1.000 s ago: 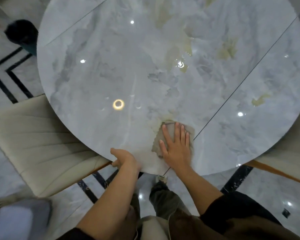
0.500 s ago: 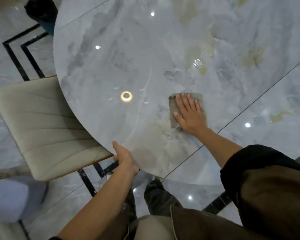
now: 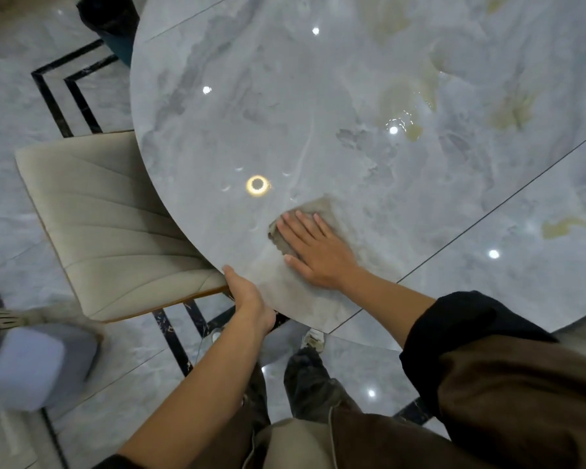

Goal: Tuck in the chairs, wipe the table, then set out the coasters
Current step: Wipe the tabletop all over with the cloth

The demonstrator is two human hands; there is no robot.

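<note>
Bench: the round grey marble-patterned bench (image 3: pixel 318 96) fills the upper right; a thin dark seam crosses it to the right of my hands.
Cloth: a grey-brown wiping cloth (image 3: pixel 313 208) lies flat on the bench, near its closest edge.
Right hand: my right hand (image 3: pixel 313 248) is open, palm down, fingers spread, pressing on the cloth.
Left hand: my left hand (image 3: pixel 247 292) is curled over the bench's near rim, thumb on top, gripping it.
Chair: a cream padded chair with stitched seams (image 3: pixel 105 225) sits left of the bench, its seat partly under the rim.
Floor: glossy grey marble floor with black inlay lines (image 3: pixel 65 93) lies beyond the bench's left edge.
</note>
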